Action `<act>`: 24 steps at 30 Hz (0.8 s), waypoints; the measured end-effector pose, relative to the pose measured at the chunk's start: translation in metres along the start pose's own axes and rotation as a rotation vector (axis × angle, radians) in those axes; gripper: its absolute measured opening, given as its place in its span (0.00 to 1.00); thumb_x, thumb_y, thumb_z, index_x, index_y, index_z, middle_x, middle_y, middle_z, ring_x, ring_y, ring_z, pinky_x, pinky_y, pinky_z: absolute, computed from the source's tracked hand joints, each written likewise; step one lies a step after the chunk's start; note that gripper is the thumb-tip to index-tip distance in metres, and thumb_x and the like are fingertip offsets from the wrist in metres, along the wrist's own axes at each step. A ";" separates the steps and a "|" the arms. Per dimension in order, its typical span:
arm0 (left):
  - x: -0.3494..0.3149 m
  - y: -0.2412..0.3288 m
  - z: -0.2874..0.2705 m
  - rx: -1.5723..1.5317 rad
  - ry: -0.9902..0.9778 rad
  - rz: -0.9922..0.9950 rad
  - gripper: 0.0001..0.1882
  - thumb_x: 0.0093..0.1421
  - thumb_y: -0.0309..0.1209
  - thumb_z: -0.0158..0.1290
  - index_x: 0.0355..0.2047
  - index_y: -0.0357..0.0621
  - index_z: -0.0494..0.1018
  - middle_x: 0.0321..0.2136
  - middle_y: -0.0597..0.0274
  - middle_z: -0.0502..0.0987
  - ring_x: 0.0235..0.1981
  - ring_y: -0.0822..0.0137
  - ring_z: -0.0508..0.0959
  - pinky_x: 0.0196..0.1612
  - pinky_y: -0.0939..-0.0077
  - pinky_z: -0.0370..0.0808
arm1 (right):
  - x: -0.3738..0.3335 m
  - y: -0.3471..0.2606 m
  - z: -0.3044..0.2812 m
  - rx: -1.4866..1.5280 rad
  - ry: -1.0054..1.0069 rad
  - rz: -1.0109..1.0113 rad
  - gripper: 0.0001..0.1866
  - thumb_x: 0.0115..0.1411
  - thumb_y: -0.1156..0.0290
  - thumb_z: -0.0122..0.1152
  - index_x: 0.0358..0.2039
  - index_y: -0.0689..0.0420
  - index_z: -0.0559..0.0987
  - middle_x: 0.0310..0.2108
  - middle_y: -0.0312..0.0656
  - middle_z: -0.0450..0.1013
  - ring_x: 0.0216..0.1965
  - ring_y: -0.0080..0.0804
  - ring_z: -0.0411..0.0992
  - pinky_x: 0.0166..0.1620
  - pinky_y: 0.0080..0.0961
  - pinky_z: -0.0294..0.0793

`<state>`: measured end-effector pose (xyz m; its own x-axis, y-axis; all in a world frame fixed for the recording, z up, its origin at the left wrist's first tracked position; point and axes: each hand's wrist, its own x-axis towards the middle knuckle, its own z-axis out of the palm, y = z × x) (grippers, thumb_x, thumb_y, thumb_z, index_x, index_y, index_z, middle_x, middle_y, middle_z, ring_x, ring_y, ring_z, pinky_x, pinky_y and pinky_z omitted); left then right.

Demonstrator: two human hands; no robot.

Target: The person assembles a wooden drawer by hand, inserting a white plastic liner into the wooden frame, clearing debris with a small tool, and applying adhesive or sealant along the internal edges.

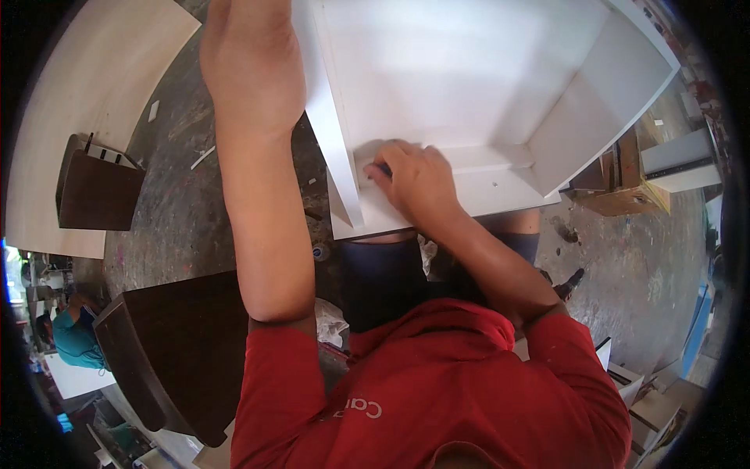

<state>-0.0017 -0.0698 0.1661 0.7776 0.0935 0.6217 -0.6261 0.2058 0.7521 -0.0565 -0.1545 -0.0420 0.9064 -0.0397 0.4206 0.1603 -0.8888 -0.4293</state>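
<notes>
A white box-shaped cabinet with an open front takes up the upper middle of the view. Its near board lies across my thighs. My right hand is inside it, at the inner left corner by the upright white side panel. Its fingers are curled and pinched round a small dark thing, mostly hidden, whose kind I cannot make out. Along the panel's outer left side my left arm stretches far forward. My left hand is cut off by the top edge, and its fingers do not show.
Dark brown furniture pieces stand left, one small on a pale board, one large beside my left elbow. A person in a teal shirt is at far left. Wooden drawer-like boxes lie right, on a stained floor.
</notes>
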 end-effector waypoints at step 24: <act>-0.001 -0.001 -0.001 -0.025 -0.068 0.012 0.37 0.63 0.62 0.48 0.57 0.41 0.69 0.51 0.47 0.72 0.56 0.55 0.70 0.61 0.64 0.63 | -0.007 -0.014 0.012 0.106 0.032 0.039 0.08 0.53 0.71 0.65 0.28 0.53 0.73 0.30 0.39 0.74 0.37 0.42 0.73 0.42 0.41 0.66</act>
<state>-0.0018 -0.0690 0.1649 0.7642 0.0300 0.6443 -0.6327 0.2290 0.7397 -0.0601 -0.1366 -0.0482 0.9002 -0.0895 0.4261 0.1669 -0.8330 -0.5276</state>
